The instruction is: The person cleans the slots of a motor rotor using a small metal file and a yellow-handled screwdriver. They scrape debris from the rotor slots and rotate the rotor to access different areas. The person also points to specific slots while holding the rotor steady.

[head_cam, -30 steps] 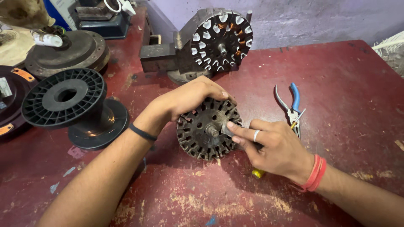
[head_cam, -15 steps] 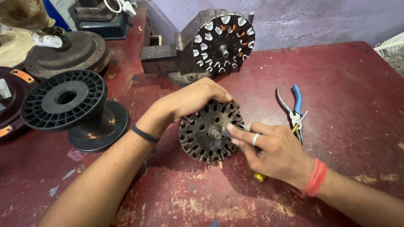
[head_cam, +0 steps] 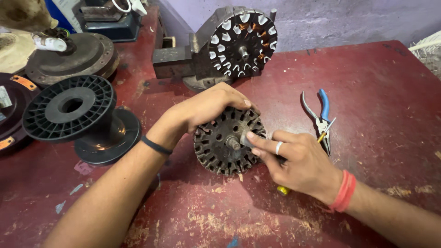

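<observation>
1. Slotted stator core (head_cam: 225, 142) at frame centre, stood on edge on the red table (head_cam: 390, 82), its short shaft (head_cam: 233, 143) pointing toward the camera.
2. Left hand (head_cam: 206, 108) clasps the core's upper rim from the upper left.
3. Right hand (head_cam: 298, 160) comes in from the lower right, fingertips pinching a small pale piece by the shaft; a yellow-ended tool (head_cam: 283, 190) sits under its palm.
4. Blue-handled pliers (head_cam: 321, 117) right of the core; black spool (head_cam: 78, 117) at left; second wound stator (head_cam: 241, 41) above. Nothing blocks either hand.

Stator (head_cam: 227, 142) centre; spool (head_cam: 73, 115) left, pliers (head_cam: 319, 117) right, vise (head_cam: 225, 46) behind
</observation>
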